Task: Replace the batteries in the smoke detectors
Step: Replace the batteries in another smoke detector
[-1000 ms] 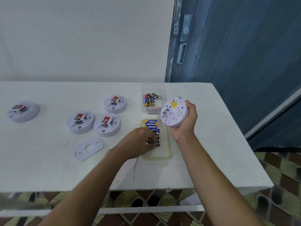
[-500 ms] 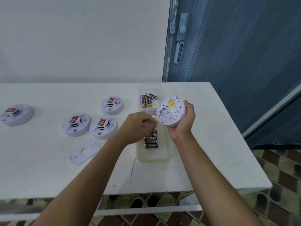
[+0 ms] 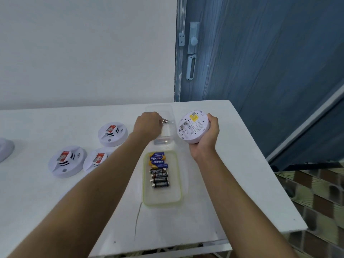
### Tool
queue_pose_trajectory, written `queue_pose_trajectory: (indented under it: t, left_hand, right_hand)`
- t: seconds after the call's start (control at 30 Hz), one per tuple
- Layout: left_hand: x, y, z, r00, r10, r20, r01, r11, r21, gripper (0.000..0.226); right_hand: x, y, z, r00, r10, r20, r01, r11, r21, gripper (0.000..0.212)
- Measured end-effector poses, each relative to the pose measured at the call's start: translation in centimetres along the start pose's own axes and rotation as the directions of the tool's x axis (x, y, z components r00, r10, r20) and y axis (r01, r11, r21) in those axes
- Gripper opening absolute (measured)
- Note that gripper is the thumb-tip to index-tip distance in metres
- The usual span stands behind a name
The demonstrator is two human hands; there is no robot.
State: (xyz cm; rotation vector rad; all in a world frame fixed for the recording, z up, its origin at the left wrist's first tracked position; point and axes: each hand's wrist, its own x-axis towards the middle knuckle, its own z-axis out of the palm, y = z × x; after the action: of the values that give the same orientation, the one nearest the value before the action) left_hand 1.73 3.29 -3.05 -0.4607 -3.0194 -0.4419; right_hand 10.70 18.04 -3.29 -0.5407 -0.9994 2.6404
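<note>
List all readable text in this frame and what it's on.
"EVEREADY": black cylindrical batteries in the pale-rimmed plastic tray.
"CELL", leading letters unclear: blue-and-yellow batteries, same tray.
Too small: yellow sticker on the held white round smoke detector.
Blurred: red labels on white table-top smoke detectors.

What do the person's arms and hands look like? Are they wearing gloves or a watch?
No gloves and no watch. The left hand and the right hand are bare, with no rings that I can see. The left arm and the right arm are bare too, all the way down to the picture's bottom edge. No sleeves, bracelets or bands show.
</note>
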Motion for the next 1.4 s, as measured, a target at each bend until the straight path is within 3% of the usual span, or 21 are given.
queue_pose_trajectory:
  t: [0.07,0.17,0.47,0.67,0.77,0.83,0.9,0.97,1.03,1.17,1.3,1.4]
  left_hand:
    - [1.0,0.1,0.4,1.0,0.004,0.029,-0.009,0.983,0.185,0.022]
    - [2.1,0.5,0.9,0.996,-0.044,0.08,0.019,0.958,0.286,0.027]
    - [2.3,1.4,1.4,0.99,-0.089,0.112,0.057,0.962,0.266,0.019]
    - [2.2,1.7,1.6,0.991,-0.047,0.126,0.014,0.967,0.254,0.014]
    - [1.7,1.8,1.2,1.0,-0.001,0.016,-0.001,0.992,0.125,0.015]
    - [1.1,1.7,1.0,0.991,0.038,-0.128,-0.045,0.997,-0.055,0.016]
    - [0.3,1.6,0.5,0.966,0.042,-0.256,-0.126,0.938,-0.322,0.011]
    - [-0.9,1.9,-0.3,0.951,0.021,-0.307,-0.195,0.813,-0.549,0.013]
    - [-2.1,2.1,-1.2,0.954,0.02,-0.299,-0.212,0.75,-0.626,0.021]
    - [-4.4,2.4,-2.1,0.973,0.045,-0.226,-0.188,0.723,-0.665,0.028]
    - [-6.3,3.2,-3.1,0.994,0.007,-0.105,-0.095,0.498,-0.862,0.03]
    - [-7.1,3.7,-3.5,0.996,0.017,-0.089,-0.087,0.474,-0.876,0.023]
  right_hand:
    - [0.4,-0.2,0.1,1.0,0.008,-0.003,-0.008,1.0,-0.013,0.025]
    - [1.1,-0.3,0.1,1.0,0.021,-0.005,-0.021,1.0,-0.023,0.027]
    - [1.4,-0.6,0.4,0.999,0.033,0.008,-0.032,0.999,-0.023,0.026]
    - [1.2,-0.6,0.4,0.999,0.029,0.023,-0.029,1.0,-0.001,0.027]
    - [1.1,-0.6,0.3,0.999,0.02,0.03,-0.021,1.0,0.009,0.027]
    - [1.0,-0.6,0.2,0.999,0.018,0.039,-0.019,1.0,0.016,0.027]
    - [0.8,-0.5,0.1,0.998,0.017,0.057,-0.019,0.999,0.037,0.026]
    - [0.7,-0.5,0.0,0.997,0.021,0.07,-0.025,0.998,0.063,0.027]
    - [0.5,-0.4,0.0,0.996,0.018,0.084,-0.025,0.996,0.081,0.026]
    - [0.1,0.0,-0.2,0.996,0.021,0.089,-0.029,0.996,0.082,0.027]
    - [-0.6,-0.1,0.0,0.993,0.028,0.115,-0.033,0.998,0.049,0.038]
    - [-1.1,-0.2,0.2,0.989,0.043,0.143,-0.047,0.998,0.029,0.041]
